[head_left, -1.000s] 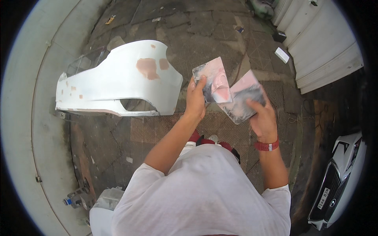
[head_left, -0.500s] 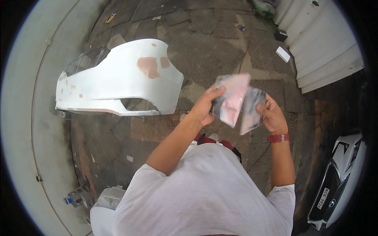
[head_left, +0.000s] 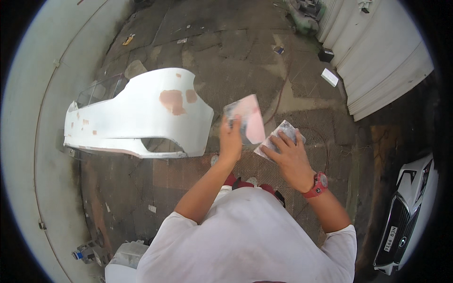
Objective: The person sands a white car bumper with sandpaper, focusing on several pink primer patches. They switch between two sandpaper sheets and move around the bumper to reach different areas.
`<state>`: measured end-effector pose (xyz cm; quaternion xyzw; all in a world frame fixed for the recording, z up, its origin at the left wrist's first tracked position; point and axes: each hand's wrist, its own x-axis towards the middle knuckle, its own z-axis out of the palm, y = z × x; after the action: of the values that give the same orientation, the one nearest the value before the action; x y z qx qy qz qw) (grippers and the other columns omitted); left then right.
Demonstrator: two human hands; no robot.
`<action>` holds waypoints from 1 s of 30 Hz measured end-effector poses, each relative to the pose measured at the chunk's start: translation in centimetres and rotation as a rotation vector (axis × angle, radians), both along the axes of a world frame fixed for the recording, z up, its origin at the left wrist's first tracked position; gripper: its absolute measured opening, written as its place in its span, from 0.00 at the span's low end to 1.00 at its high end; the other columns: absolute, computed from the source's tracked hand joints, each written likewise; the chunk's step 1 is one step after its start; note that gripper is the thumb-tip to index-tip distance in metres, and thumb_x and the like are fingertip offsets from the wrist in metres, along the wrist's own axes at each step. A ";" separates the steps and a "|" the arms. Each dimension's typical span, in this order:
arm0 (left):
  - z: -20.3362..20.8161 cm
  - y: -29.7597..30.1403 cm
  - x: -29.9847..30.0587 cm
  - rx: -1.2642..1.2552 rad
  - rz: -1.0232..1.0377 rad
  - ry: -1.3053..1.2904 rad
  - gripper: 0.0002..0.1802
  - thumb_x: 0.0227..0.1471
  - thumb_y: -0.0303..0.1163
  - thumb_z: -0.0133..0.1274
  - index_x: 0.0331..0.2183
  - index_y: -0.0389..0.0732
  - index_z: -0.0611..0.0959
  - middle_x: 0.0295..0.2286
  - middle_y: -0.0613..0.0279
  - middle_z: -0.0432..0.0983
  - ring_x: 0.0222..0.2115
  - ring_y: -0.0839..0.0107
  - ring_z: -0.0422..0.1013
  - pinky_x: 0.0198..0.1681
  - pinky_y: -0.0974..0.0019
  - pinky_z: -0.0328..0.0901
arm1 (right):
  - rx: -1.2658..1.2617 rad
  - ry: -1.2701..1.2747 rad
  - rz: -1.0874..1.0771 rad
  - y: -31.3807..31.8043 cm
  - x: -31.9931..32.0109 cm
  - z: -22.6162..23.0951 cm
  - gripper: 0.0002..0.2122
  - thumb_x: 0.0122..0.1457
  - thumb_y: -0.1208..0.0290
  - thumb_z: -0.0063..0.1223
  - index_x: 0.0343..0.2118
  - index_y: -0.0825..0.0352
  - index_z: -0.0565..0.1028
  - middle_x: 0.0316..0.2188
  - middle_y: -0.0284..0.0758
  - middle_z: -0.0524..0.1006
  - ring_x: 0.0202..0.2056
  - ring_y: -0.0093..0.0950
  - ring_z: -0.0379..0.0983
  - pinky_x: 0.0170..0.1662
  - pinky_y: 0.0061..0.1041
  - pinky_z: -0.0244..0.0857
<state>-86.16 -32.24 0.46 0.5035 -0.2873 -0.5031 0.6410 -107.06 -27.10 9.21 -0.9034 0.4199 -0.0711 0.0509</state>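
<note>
My left hand (head_left: 230,139) is closed on a thin flat pink sheet (head_left: 255,127) with dark grey patches, perhaps sandpaper; its near edge is blurred by motion. Just to the right and a little nearer, my right hand (head_left: 293,160) has its fingers over a second pinkish-grey sheet (head_left: 285,126), its palm turned down. The corners of the two sheets come close together. Left of my hands stands a white car bumper (head_left: 127,113) with several pinkish-brown patches on its surface.
A white front bumper with a dark grille (head_left: 401,217) lies at the right. A pale wall (head_left: 33,118) bounds the left, and a ribbed white shutter (head_left: 377,61) the far right. A black box (head_left: 325,55) and a white block (head_left: 329,77) sit near the shutter.
The sheets have moved apart. My left hand has shifted left, and my right hand has moved nearer and turned palm down over its sheet. The view has tilted, so the bumper appears lower.
</note>
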 end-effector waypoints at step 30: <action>3.9 0.2 0.5 -0.068 -0.104 -0.226 0.25 0.70 0.38 0.52 0.61 0.34 0.74 0.51 0.53 0.78 0.51 0.66 0.73 0.58 0.64 0.65 | -0.184 -0.072 0.030 -0.6 2.1 2.2 0.26 0.55 0.74 0.59 0.58 0.48 0.78 0.61 0.37 0.71 0.67 0.46 0.62 0.67 0.74 0.45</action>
<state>-85.64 -32.09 4.41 0.5192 -0.4003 -0.4657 0.5944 -105.01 -27.70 11.41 -0.9073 0.3959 -0.1409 -0.0162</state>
